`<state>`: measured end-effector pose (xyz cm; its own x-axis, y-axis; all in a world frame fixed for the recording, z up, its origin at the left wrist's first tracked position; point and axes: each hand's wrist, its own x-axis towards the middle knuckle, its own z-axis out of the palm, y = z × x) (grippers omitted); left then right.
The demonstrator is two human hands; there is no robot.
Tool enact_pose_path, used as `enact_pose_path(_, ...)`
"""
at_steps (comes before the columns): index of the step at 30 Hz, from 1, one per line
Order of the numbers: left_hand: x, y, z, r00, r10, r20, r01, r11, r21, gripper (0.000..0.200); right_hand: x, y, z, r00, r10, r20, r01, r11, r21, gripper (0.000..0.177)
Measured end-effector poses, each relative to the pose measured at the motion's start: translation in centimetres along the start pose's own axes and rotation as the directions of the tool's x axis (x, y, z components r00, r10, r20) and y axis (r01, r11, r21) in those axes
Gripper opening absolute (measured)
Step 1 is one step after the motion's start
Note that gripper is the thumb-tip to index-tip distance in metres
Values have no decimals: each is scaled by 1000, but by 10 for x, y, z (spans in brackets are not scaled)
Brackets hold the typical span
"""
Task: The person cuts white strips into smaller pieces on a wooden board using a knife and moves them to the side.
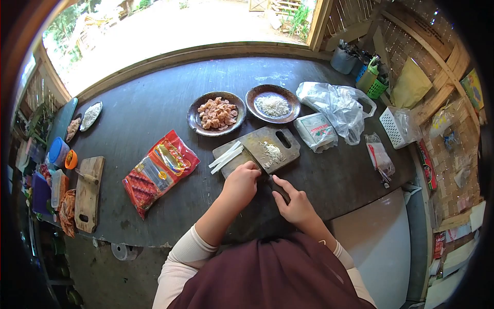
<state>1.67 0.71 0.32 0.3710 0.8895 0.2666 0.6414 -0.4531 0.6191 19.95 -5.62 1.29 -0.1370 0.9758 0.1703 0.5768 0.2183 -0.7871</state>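
A wooden cutting board (252,138) lies in front of me. My right hand (297,203) is closed around the dark handle of a knife (255,160), whose blade rests across the board. Close to the blade, on its left side, my left hand (241,181) has its fingers curled down at the board; what they pinch is hidden. Long white strips (226,156) lie on the board's left part, just beyond my left hand. To the right of the blade is a small heap of finely cut white pieces (271,154).
Behind the board stand a bowl of brown chunks (217,114) and a dish of white shreds (272,106). A red packet (160,172) lies left; plastic bags (337,105) and a white packet (315,130) lie right. Another board (88,193) with a knife is far left.
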Motion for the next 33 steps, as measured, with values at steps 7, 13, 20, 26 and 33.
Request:
enact_pose_path(7,0,-1,0,1000,7,-2,-7,1000,27,19,-14,-2,-6,999,-29,-38,30,999,27,43)
enact_pose_path(13,0,-6,3,999,34,-17,-34,999,-3,18,8,-2,-1,998,62,19,-63,997,42,43)
enact_pose_path(20,-1,-3,0,1000,22,5,-22,999,34,19,4,2,6,997,41,-67,-35,996,84,44)
enact_pose_path(26,0,-2,0,1000,2,25,-3,999,32,21,-10,-2,7,997,20,-71,-12,993,115,43)
enact_pose_path(33,-1,1,-1,1000,-2,10,1,1000,29,21,-12,-5,5,997,20,-80,-14,997,77,43)
